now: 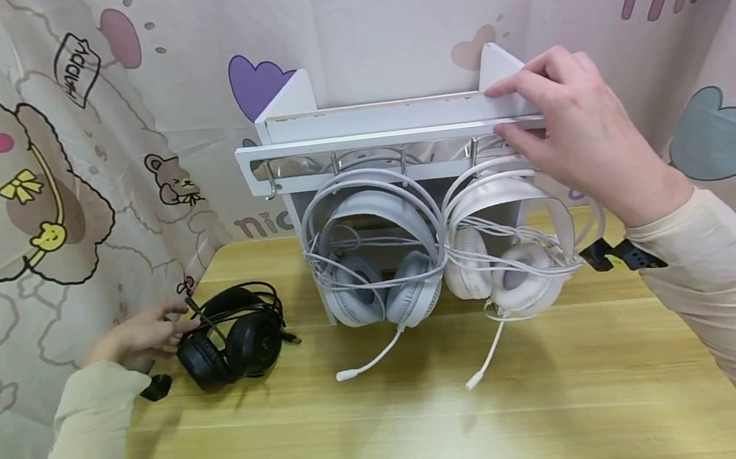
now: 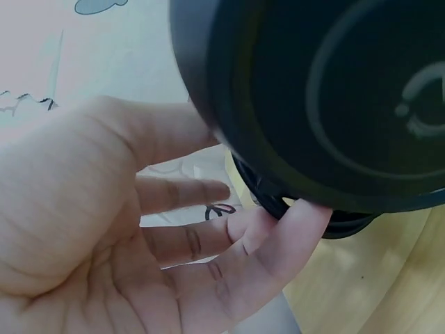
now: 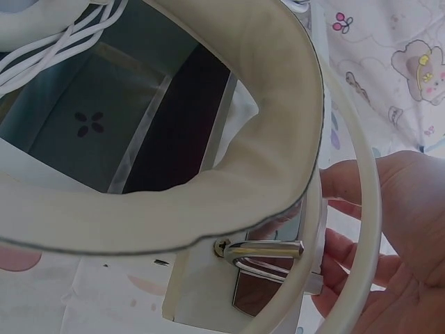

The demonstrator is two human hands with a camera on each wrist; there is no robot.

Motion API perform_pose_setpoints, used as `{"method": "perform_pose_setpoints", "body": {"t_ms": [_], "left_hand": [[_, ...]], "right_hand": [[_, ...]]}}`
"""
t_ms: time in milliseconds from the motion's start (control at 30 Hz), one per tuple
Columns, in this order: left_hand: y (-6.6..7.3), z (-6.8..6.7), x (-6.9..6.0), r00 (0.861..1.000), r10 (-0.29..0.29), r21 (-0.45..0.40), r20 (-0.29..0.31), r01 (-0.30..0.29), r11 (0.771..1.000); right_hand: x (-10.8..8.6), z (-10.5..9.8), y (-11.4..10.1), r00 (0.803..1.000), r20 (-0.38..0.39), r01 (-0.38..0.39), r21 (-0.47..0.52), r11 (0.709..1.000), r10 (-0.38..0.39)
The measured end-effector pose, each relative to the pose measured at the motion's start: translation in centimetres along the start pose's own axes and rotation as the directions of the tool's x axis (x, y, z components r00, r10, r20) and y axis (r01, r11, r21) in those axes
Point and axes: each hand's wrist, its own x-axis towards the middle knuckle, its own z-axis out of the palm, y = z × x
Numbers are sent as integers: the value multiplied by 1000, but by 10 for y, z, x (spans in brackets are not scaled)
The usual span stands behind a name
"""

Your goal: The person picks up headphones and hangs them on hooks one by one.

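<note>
A black headset [image 1: 254, 342] with a coiled cable lies on the table at the left. My left hand [image 1: 148, 332] is at its left side; in the left wrist view, thumb and fingers hold the rim of a dark ear cup [image 2: 361, 90]. My right hand [image 1: 584, 121] grips the right end of a white rack [image 1: 369, 119], fingers on top and thumb at the front rail. Two white headsets hang from its metal hooks, one in the middle [image 1: 373, 210] and one at the right [image 1: 527, 279]. The right wrist view shows the right headset's padded headband [image 3: 278, 132] beside a hook [image 3: 268, 250].
The leftmost hook [image 1: 270, 178] bears nothing. Both white headsets' microphones point forward over the wooden table [image 1: 365, 442]. A printed curtain [image 1: 379, 24] hangs behind the rack and at the sides.
</note>
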Motion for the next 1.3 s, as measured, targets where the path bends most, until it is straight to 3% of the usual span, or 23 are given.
{"method": "perform_pose_setpoints", "body": {"t_ms": [533,733,900,1100,1300], "left_hand": [[3,13,8,997,-6,-87,75,13,996],[7,10,4,991,-48,-146,122,65,987],[4,2,6,993,-45,-169,112,63,984],[-9,4,21,995,-4,-172,96,21,985],[-13,8,32,998,28,-106,59,-22,994]], "right_hand": [[0,-1,1,1000,-1,0,-7,1000,0],[0,-2,1,1000,-4,3,-9,1000,-3],[0,-2,0,1000,-3,-2,-5,1000,2],[0,-2,-1,1000,-2,-8,-4,1000,8],[-1,-2,-1,1000,2,-13,8,1000,13]]}}
